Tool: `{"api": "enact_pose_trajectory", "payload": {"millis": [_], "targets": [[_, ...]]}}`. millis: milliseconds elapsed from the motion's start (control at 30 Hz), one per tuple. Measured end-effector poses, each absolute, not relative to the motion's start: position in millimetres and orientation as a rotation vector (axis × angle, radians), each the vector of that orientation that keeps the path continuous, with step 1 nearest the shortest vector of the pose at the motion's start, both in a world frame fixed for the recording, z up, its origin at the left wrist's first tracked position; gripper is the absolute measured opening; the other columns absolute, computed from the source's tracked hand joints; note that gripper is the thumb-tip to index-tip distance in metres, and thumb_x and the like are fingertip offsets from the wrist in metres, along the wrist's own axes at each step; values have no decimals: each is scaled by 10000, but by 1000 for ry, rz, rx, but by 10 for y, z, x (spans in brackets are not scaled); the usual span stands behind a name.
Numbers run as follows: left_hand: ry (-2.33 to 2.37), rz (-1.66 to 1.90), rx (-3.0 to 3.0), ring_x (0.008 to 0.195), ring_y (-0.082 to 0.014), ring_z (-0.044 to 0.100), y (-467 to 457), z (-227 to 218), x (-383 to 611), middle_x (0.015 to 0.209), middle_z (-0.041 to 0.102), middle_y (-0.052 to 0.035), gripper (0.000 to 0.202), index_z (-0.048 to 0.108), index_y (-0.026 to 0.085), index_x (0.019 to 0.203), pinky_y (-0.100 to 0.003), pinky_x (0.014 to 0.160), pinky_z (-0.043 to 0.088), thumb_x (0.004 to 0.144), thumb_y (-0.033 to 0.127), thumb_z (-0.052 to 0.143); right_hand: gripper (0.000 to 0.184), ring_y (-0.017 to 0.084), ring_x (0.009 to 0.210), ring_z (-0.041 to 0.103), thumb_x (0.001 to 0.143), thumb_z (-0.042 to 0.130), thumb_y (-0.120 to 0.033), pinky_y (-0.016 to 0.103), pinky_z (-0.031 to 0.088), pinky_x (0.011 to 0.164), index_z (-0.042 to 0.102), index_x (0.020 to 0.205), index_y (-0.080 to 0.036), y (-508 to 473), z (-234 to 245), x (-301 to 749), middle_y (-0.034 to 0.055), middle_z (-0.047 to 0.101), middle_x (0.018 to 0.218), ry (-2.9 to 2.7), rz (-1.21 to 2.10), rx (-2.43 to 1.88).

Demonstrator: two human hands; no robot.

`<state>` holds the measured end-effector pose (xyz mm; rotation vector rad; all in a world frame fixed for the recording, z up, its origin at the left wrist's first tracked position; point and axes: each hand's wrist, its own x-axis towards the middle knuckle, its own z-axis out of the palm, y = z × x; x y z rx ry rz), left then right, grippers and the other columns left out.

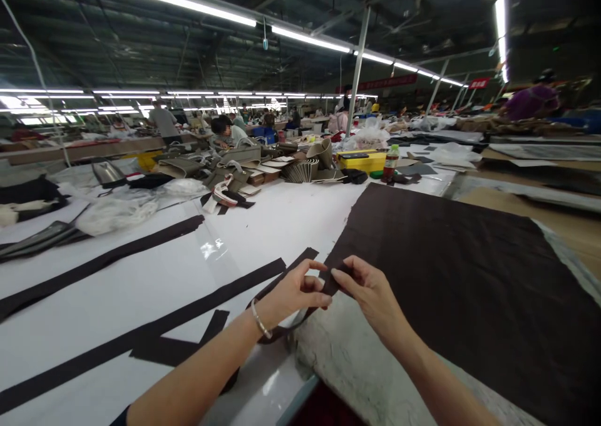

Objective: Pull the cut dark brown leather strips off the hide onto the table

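My left hand (300,291), with a bracelet at its wrist, has its fingers curled in a pinch at the left edge of a dark fabric strip (330,282). Across from it, my right hand (369,282) grips the same strip between thumb and forefinger. A loop of the strip seems to hang below my left hand; where it runs beneath is partly hidden. A large dark brown fabric sheet (451,257) spreads beside my right hand. Left of my hands, a long dark strip (188,316) and a shorter crossed piece (173,349) lie flat.
The white tabletop (282,219) carries another dark strip (103,260) farther left. Plastic bags (122,210) and stacked grey-brown pieces (300,170) stand behind. A yellow box (360,161) and a bottle (390,163) sit at the back. Other people work in the distance.
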<state>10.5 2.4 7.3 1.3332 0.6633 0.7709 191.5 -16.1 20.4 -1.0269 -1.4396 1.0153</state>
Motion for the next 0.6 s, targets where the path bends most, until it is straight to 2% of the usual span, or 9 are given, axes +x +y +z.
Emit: {"api": "enact_pose_trajectory", "payload": {"millis": [167,300,467,600], "targets": [[569,540,1249,724,-116,541,63,77,-71,802,619,-11,347,647,128,866,-212,701,407,640,305,841,344,174,720,530,824,728,-475,225,470,636,597,810,-157,-246,315,2112,23,572,773,-1368,1003,-1005],[664,387,1243,742,-131,583,61,23,-226,820,673,-27,327,699,125,868,-223,764,450,636,311,835,376,185,751,558,769,790,-491,230,538,669,630,838,-158,-329,202,2379,36,586,822,-1235,1011,-1065],[724,234,1252,486,-93,506,70,-51,-425,557,586,8,285,634,135,724,-184,504,401,653,341,816,429,184,670,587,599,902,-456,229,577,622,624,785,-187,-500,88,2770,32,565,808,-953,939,-1200],[783,139,1235,427,-113,498,69,-123,-569,526,564,5,328,620,140,747,-195,420,396,628,366,824,486,226,623,622,465,952,-403,260,576,597,616,771,-231,-644,-112,3214,58,566,784,-722,894,-1313]]}}
